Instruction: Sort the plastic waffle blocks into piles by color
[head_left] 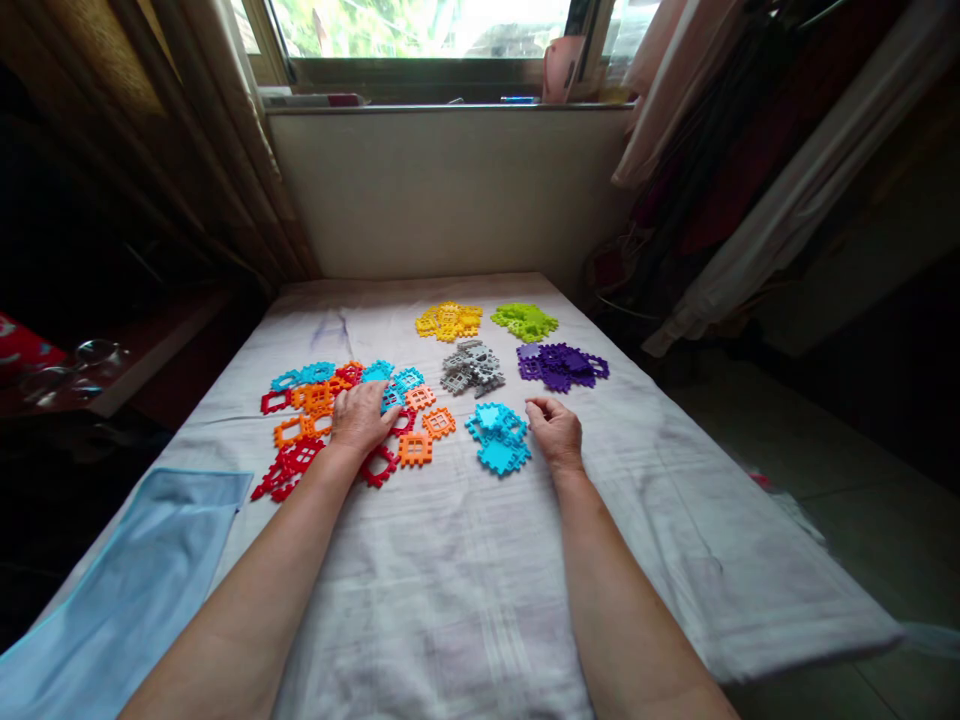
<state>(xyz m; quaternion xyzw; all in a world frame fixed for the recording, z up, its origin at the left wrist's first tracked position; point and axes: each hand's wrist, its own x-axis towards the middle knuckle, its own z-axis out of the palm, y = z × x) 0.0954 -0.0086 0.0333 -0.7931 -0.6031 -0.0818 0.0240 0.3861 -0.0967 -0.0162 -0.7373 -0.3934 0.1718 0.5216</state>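
My left hand (361,415) rests over a mixed spread of toothed plastic building pieces, its thumb apart from the fingers. Light blue pieces (377,371) lie just beyond its fingertips, red pieces (380,466) below it, and orange pieces (415,449) to its right. The fingertips are partly hidden. To the right, my right hand (556,430) is closed with curled fingers beside a pile of light blue pieces (501,440); nothing shows in it. A grey pile (472,368) and a purple pile (564,367) lie farther back, near that hand.
Yellow pieces (449,321) and lime green pieces (525,320) form piles toward the back of the cloth-covered table (450,610). A light blue cloth (150,570) covers the near left corner. Curtains hang on both sides, and a window sill (450,106) runs behind.
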